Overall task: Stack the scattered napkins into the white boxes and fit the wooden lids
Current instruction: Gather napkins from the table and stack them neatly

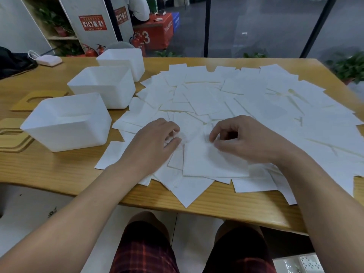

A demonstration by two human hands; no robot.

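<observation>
In the head view, thin white paper napkins (246, 99), flat and rectangular, lie scattered and overlapping on the wooden table (59, 168). The left hand (155, 138) and the right hand (242, 138) rest on the near napkins, fingers curled and pinching the paper. Three white plastic boxes (67, 125) stand in a row at the left; their insides look empty, though glare hides detail. Wooden lids (13, 138) lie behind them, partly hidden.
</observation>
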